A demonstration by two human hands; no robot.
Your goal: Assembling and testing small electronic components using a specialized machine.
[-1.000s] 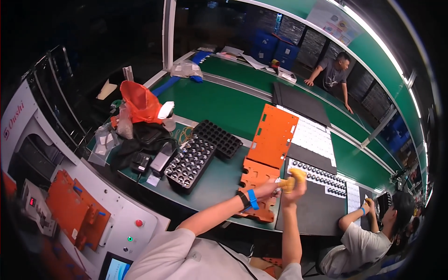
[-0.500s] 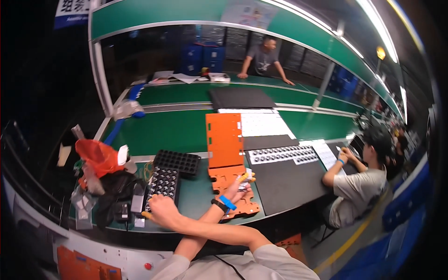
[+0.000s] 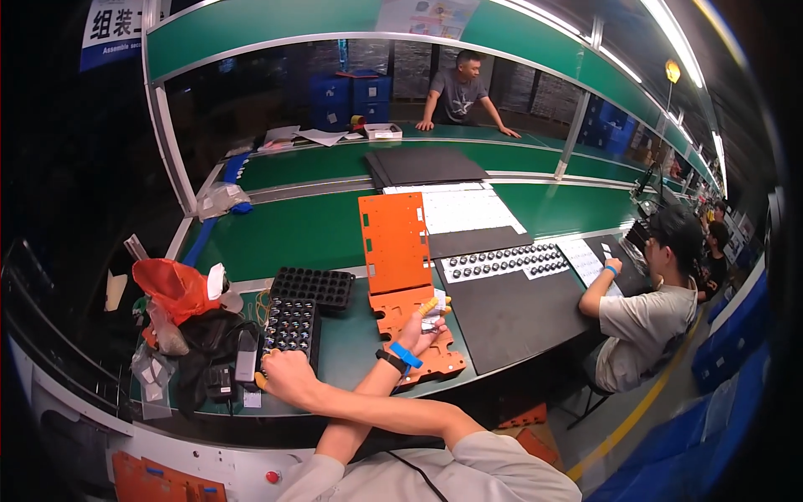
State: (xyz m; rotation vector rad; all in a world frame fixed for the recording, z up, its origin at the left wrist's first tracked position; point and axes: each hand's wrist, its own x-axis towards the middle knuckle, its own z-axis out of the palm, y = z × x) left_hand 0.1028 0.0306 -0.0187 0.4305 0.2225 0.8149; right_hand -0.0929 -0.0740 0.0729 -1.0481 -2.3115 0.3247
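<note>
My forearms cross, the right lying over the left. My left hand (image 3: 421, 331), with a blue band and a black band at the wrist and yellow finger covers, is over the lower half of an orange hinged fixture (image 3: 396, 243). Its fingers close on a small white piece (image 3: 437, 304) whose kind I cannot make out. My right hand (image 3: 288, 378) is closed at the near edge of a black tray (image 3: 313, 345) filled with small round dark parts. A yellow cover shows on one finger; what the fingers hold is hidden.
Another black compartment tray (image 3: 313, 289) lies behind. Left are a red plastic bag (image 3: 176, 289), a black adapter (image 3: 221, 381) and a grey box (image 3: 246, 356). A dark mat (image 3: 510, 326) with white sheets of round parts (image 3: 502, 261) lies right, beside a seated person (image 3: 644, 318). Another person (image 3: 462, 96) stands across.
The whole view has shifted slightly. My left hand stays over the orange fixture with its fingers turned a little; my right hand stays by the tray.
</note>
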